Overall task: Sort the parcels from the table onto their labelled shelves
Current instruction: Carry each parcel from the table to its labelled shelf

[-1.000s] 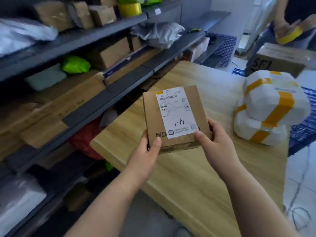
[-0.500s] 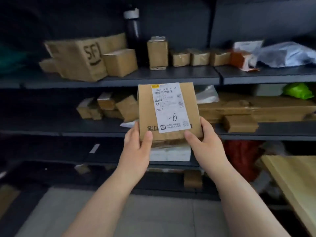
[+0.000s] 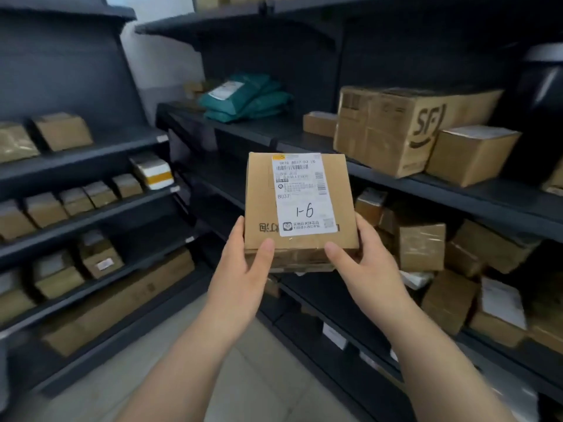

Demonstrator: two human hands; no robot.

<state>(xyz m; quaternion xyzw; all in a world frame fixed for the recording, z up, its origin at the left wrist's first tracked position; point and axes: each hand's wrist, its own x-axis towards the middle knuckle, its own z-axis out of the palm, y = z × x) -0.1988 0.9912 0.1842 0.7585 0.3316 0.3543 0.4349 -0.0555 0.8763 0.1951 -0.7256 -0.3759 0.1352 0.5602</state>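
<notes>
Gripping a flat, taped cardboard parcel [image 3: 262, 193] by its lower corners: left hand [image 3: 240, 269], right hand [image 3: 365, 269], fingers [image 3: 264, 248] curled.

Dark shelves [image 3: 259, 129] stand against a white wall [image 3: 164, 62] on a pale tiled floor [image 3: 243, 376].

Fingers of left hand [image 3: 243, 269] and right hand [image 3: 367, 269] were hidden behind the box [image 3: 262, 208]; only thumbs showed. Fine print on its label [image 3: 301, 193] was too small to read. Shelf tag [image 3: 163, 138] blurred, unreadable. Dark container [image 3: 542, 86] and carton [image 3: 13, 141] were cut off by the edges.
</notes>
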